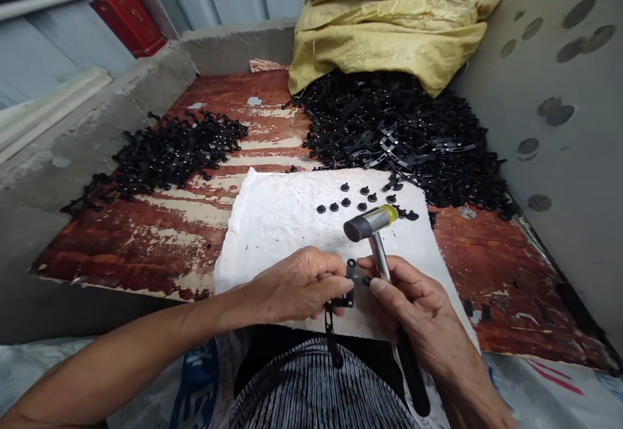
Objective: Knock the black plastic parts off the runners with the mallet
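Note:
My left hand [296, 286] pinches a black jointed strip [351, 289] of flat linked pieces, which hangs down past the pad's front edge. My right hand [413, 302] grips a small hammer [372, 221] by its metal shaft, and its thumb lies close to the strip. The hammer has a grey and yellow head, raised over the white padded cloth [292, 221], and a black handle grip running down past my hand. Several small black studs [346, 202] stand on the cloth just beyond the hammer head.
A heap of black linked parts [399, 137] lies on the worn red wooden board [146, 247] at the back right, below a yellow woven sack [389, 33]. A smaller heap [170, 153] sits to the left. Concrete walls border the board.

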Motion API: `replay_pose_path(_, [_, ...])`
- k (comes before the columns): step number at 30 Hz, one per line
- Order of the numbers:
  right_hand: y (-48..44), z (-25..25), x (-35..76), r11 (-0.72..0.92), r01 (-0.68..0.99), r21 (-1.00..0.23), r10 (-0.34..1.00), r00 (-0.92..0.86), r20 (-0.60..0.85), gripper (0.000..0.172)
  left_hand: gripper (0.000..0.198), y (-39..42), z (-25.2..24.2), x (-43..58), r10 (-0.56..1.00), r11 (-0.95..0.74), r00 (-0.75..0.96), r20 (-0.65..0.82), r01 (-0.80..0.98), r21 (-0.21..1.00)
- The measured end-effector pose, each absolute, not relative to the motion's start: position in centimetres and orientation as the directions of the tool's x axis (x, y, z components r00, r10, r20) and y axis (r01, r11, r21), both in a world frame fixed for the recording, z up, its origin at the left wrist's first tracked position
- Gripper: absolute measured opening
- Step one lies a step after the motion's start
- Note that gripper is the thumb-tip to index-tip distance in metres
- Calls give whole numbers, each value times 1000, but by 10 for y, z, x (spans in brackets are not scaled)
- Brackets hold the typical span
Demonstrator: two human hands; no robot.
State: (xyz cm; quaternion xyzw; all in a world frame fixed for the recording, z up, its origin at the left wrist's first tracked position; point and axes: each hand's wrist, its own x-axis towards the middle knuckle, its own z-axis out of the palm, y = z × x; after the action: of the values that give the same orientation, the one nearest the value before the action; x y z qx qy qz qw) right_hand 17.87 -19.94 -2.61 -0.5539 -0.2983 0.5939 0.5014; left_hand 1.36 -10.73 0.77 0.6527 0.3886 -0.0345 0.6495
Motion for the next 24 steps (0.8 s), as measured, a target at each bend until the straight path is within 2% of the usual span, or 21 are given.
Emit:
replay_pose_path(5, [-202,-33,176,-252,-363,-897,913,218,-345,36,22,-72,10,5,657,221,568,-495,482,848])
replay_pose_path(8, [-202,-34,174,-205,-402,-893,917,240,-319,32,23,-53,11,2,731,306,453,-510,450,839])
replay_pose_path(12, [-201,-35,174,-187,-413,-891,923,236,-303,30,25,-43,8,4,742,355,409,-531,432,829])
replay_pose_path(24, [-202,-44,175,-133,-431,-892,938,237,-255,22,28,-39,2,8,748,328,432,-504,419,847])
